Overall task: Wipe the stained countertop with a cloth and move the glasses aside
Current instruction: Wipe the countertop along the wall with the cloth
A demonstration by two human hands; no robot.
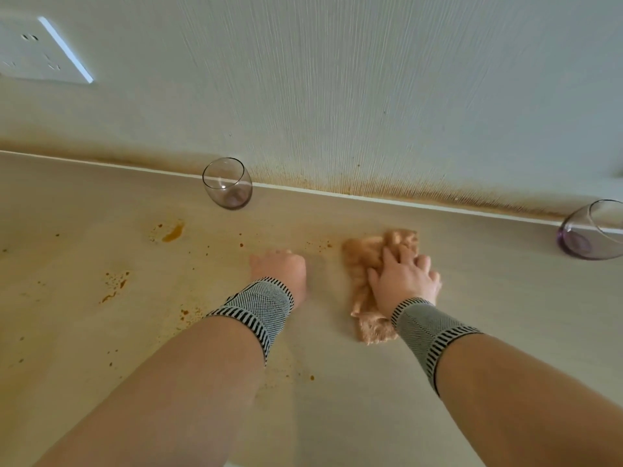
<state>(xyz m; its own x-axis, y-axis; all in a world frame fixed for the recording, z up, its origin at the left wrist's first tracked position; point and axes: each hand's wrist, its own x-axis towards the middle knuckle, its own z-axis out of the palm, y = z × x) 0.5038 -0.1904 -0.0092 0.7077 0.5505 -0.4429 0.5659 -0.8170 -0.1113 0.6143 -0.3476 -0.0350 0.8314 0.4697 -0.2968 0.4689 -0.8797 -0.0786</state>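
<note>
The right hand (403, 278) presses an orange cloth (367, 264) flat on the stained table (101, 230), grip spread. The left hand's (279, 267) grip curls under, fingers hidden. The right stemless glass (593, 230) is cut off.

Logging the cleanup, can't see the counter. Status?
Right hand pressing cloth flat; left hand fisted on countertop. Stains remain left. Glass near them.
</note>
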